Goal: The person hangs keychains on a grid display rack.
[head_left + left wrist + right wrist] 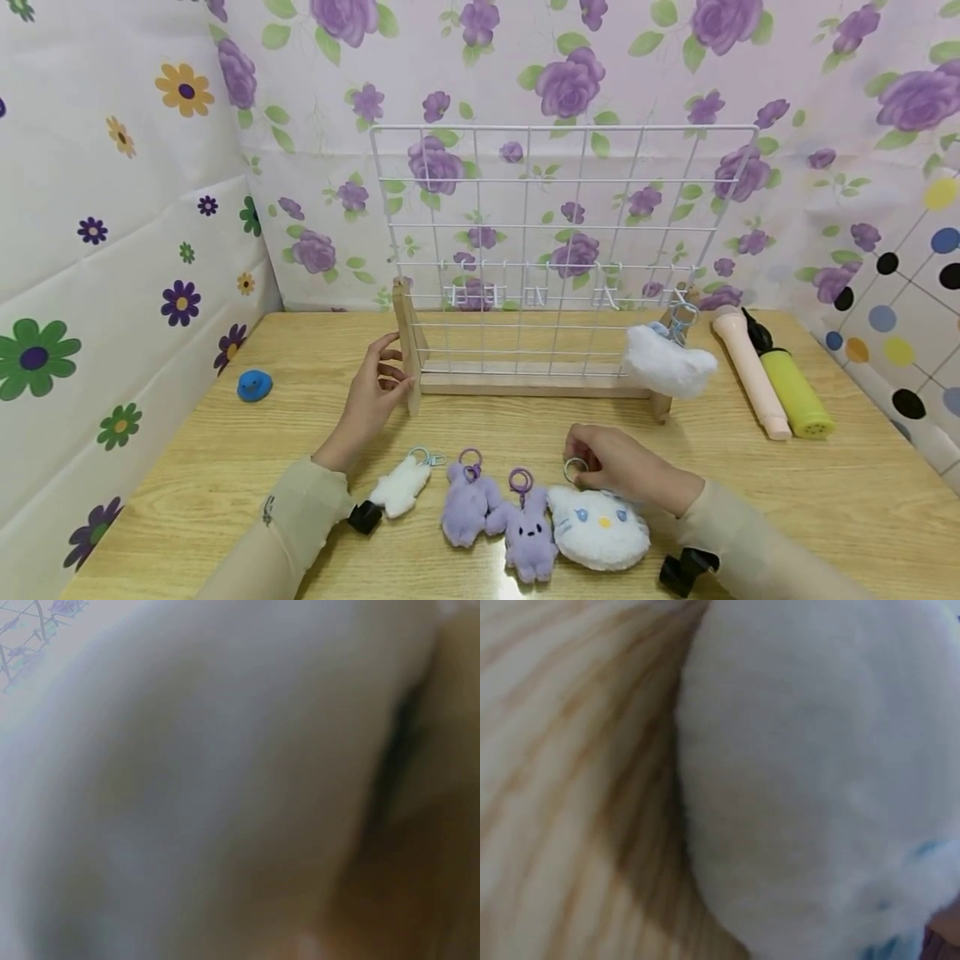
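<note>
At the left end of the white wire grid rack (557, 225), my left hand (372, 385) grips the wooden foot (407, 342). My right hand (617, 458) pinches the key ring (575, 470) of a white cat-face plush keychain (600, 527), which lies face up on the table. The same plush (817, 750) fills much of the right wrist view. Left of it lie two purple plush keychains (531, 537) and a smaller white one (401, 487). Another white plush keychain (670, 360) hangs at the rack's right end. A blurred pale surface (187, 787) takes up the left wrist view.
Several white hooks (536, 295) hang on the grid. A small blue duck (254, 385) sits far left on the wooden table (315, 350). To the right of the rack lie a pink stick-like tool (752, 371) and a yellow cylinder (797, 393). Flowered cloth (315, 92) stands behind.
</note>
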